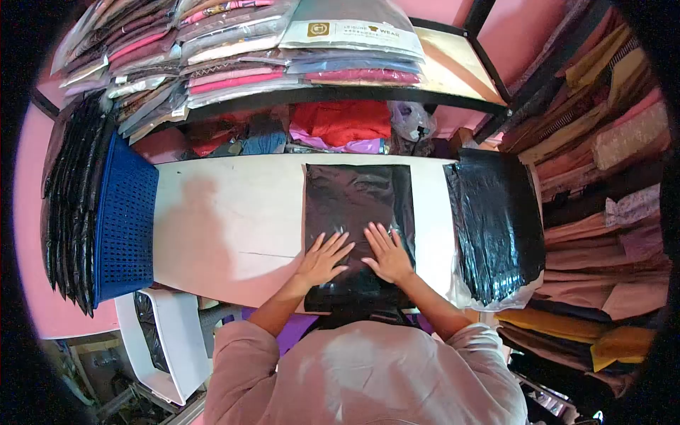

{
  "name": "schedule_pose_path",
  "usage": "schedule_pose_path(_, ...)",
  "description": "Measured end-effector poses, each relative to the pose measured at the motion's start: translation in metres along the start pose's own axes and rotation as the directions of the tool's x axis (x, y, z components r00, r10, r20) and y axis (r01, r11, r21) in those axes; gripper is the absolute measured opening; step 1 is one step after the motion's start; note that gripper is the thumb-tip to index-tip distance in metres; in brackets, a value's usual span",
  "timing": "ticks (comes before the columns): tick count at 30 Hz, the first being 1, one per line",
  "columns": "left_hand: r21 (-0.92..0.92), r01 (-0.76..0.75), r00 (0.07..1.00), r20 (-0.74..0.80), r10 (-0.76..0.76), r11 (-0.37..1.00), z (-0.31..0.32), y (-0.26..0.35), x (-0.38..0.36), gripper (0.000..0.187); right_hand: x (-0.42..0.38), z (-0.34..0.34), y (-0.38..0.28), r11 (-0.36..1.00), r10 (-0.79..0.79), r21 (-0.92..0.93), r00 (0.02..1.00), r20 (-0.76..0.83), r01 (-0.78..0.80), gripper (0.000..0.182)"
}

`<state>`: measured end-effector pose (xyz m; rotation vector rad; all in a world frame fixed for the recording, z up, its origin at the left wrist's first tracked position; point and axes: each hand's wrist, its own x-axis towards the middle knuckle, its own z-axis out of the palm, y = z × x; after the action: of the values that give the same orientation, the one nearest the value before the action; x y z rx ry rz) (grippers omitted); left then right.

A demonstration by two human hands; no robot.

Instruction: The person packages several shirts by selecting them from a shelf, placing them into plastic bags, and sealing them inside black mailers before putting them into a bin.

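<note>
A flat black plastic mailing bag [354, 195] lies lengthwise across the white table [269, 205]. On its left side my left hand [327, 259] rests flat, palm down, with the fingers stretched out. My right hand [387, 253] is pressed flat on the bag's right side, its fingers spread. Both hands touch the bag's surface and grip nothing. The bag's near end reaches the table's front edge, close to my body. Whether anything is inside the bag is hidden by the black plastic.
A stack of black plastic bags [496, 227] lies at the table's right end. At the left stands a blue basket [127, 219] beside more black bags [71, 205]. A shelf [453, 95] above the back holds packed clothes [234, 71]. Garments [595, 212] hang on the right.
</note>
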<state>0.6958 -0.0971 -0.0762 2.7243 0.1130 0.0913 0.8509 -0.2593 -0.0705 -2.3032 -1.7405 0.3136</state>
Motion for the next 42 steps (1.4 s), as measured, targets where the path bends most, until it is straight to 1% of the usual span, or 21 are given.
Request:
schedule_pose_path(3,0.095,0.001,0.991,0.137,-0.014,0.996,-0.003,-0.02,-0.054,0.055,-0.055,0.008,0.036,0.987,0.154,0.055,0.987,-0.04,-0.152,0.062)
schedule_pose_path(5,0.23,-0.073,0.978,0.209,0.024,0.97,-0.008,-0.031,-0.085,0.058,-0.091,0.008,0.054,0.989,0.11,0.123,0.973,-0.201,-0.086,0.062)
schedule_pose_path(6,0.267,-0.187,0.943,0.318,0.096,0.945,-0.023,-0.029,-0.094,0.06,-0.104,-0.003,0.056,0.995,0.002,0.096,0.989,-0.15,0.013,0.066)
schedule_pose_path(7,0.268,-0.188,0.942,0.32,0.096,0.945,-0.025,-0.031,-0.1,0.06,-0.112,-0.011,0.054,0.995,0.003,0.098,0.989,-0.15,0.012,0.066)
schedule_pose_path(9,0.123,-0.306,0.871,0.437,0.225,0.944,-0.024,-0.034,-0.109,0.062,-0.124,-0.018,0.048,0.959,-0.234,0.188,0.967,0.101,0.212,0.067)
schedule_pose_path(11,0.059,-0.33,0.881,0.378,0.285,0.942,-0.015,-0.04,-0.109,0.062,-0.129,-0.01,0.048,0.951,-0.268,0.186,0.959,0.088,0.249,0.065)
schedule_pose_path(13,0.291,-0.499,0.858,0.302,0.416,0.816,-0.006,-0.045,-0.106,0.06,-0.126,0.0,0.049,0.939,-0.329,0.11,0.944,0.019,0.325,0.062)
schedule_pose_path(17,0.31,-0.562,0.824,0.288,0.488,0.767,0.005,-0.056,-0.103,0.044,-0.124,0.012,0.054,0.931,-0.363,-0.024,0.932,0.001,0.363,0.057)
schedule_pose_path(19,0.0,-0.402,0.904,0.16,0.397,0.916,0.008,-0.054,-0.106,0.034,-0.128,0.005,0.048,0.945,-0.327,0.001,0.944,0.035,0.328,0.057)
schedule_pose_path(23,-0.072,-0.32,0.937,0.125,0.327,0.945,0.005,-0.042,-0.106,0.02,-0.135,-0.009,0.038,0.97,-0.234,0.086,0.967,0.103,0.226,0.059)
schedule_pose_path(24,-0.191,-0.086,0.992,0.072,0.102,0.978,0.007,-0.037,-0.106,0.019,-0.135,-0.012,0.033,0.971,-0.231,0.083,0.968,0.099,0.223,0.059)
schedule_pose_path(25,-0.317,0.142,0.99,0.048,-0.134,0.938,0.008,-0.033,-0.105,0.019,-0.134,-0.015,0.028,0.972,-0.219,0.099,0.973,0.078,0.211,0.059)
schedule_pose_path(26,-0.316,0.136,0.991,0.045,-0.129,0.939,0.009,-0.03,-0.104,0.019,-0.134,-0.017,0.025,0.973,-0.208,0.115,0.977,0.057,0.2,0.059)
schedule_pose_path(27,-0.436,0.178,0.973,-0.056,-0.224,0.882,0.007,-0.026,-0.102,0.02,-0.135,-0.012,0.027,0.974,-0.205,0.112,0.977,0.055,0.198,0.059)
schedule_pose_path(28,-0.553,0.201,0.934,-0.142,-0.329,0.808,0.006,-0.024,-0.102,0.022,-0.135,0.0,0.031,0.969,-0.181,0.163,0.983,-0.043,0.185,0.06)
schedule_pose_path(29,-0.554,0.199,0.934,-0.143,-0.328,0.809,0.011,-0.026,-0.102,0.022,-0.134,0.011,0.036,0.96,-0.152,0.215,0.979,-0.138,0.179,0.062)
schedule_pose_path(30,-0.57,0.138,0.933,-0.199,-0.299,0.81,0.013,-0.028,-0.099,0.024,-0.127,0.013,0.036,0.965,-0.205,0.115,0.953,-0.222,0.235,0.064)
schedule_pose_path(32,-0.583,0.078,0.927,-0.256,-0.274,0.809,0.017,-0.03,-0.1,0.026,-0.129,0.01,0.035,0.965,-0.156,0.185,0.972,-0.178,0.188,0.066)
schedule_pose_path(37,-0.522,0.242,0.857,-0.281,-0.433,0.818,0.011,-0.027,-0.095,0.032,-0.126,-0.016,0.006,0.945,-0.031,0.322,0.998,-0.06,0.048,0.073)
schedule_pose_path(39,-0.523,0.233,0.845,-0.308,-0.437,0.82,0.008,-0.023,-0.089,0.034,-0.125,-0.004,0.001,0.984,-0.035,0.173,0.998,-0.053,0.044,0.08)
schedule_pose_path(42,-0.528,0.221,0.827,-0.344,-0.444,0.82,0.007,-0.023,-0.085,0.035,-0.12,0.014,-0.002,0.997,0.01,0.082,0.986,-0.167,0.004,0.066)
